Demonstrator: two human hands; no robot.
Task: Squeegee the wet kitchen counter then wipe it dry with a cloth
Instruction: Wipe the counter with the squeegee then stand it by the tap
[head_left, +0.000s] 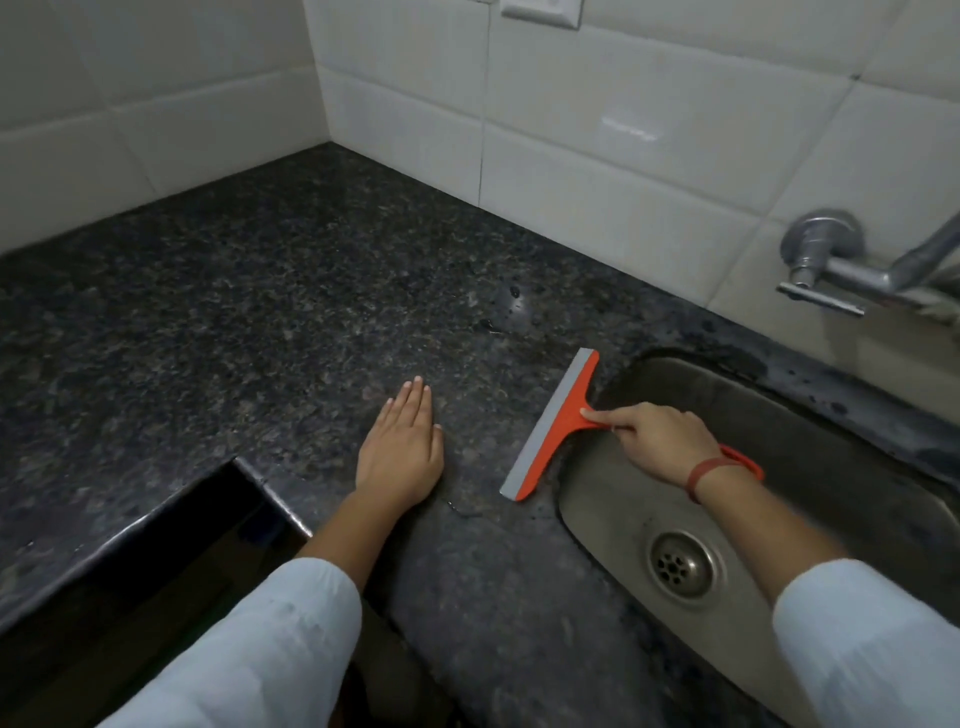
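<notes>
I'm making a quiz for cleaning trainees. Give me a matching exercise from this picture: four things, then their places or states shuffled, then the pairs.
1. squeegee
2. left hand
3. tap
4. drain

A. mounted on the tiled wall
B. flat on the counter
C. at the bottom of the sink
D. gripped by the right hand

Pairs: 1-D, 2-B, 3-A, 4-C

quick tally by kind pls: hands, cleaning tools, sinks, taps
hands: 2 (left hand, right hand)
cleaning tools: 1 (orange squeegee)
sinks: 1 (steel sink)
taps: 1 (wall tap)
total: 5
</notes>
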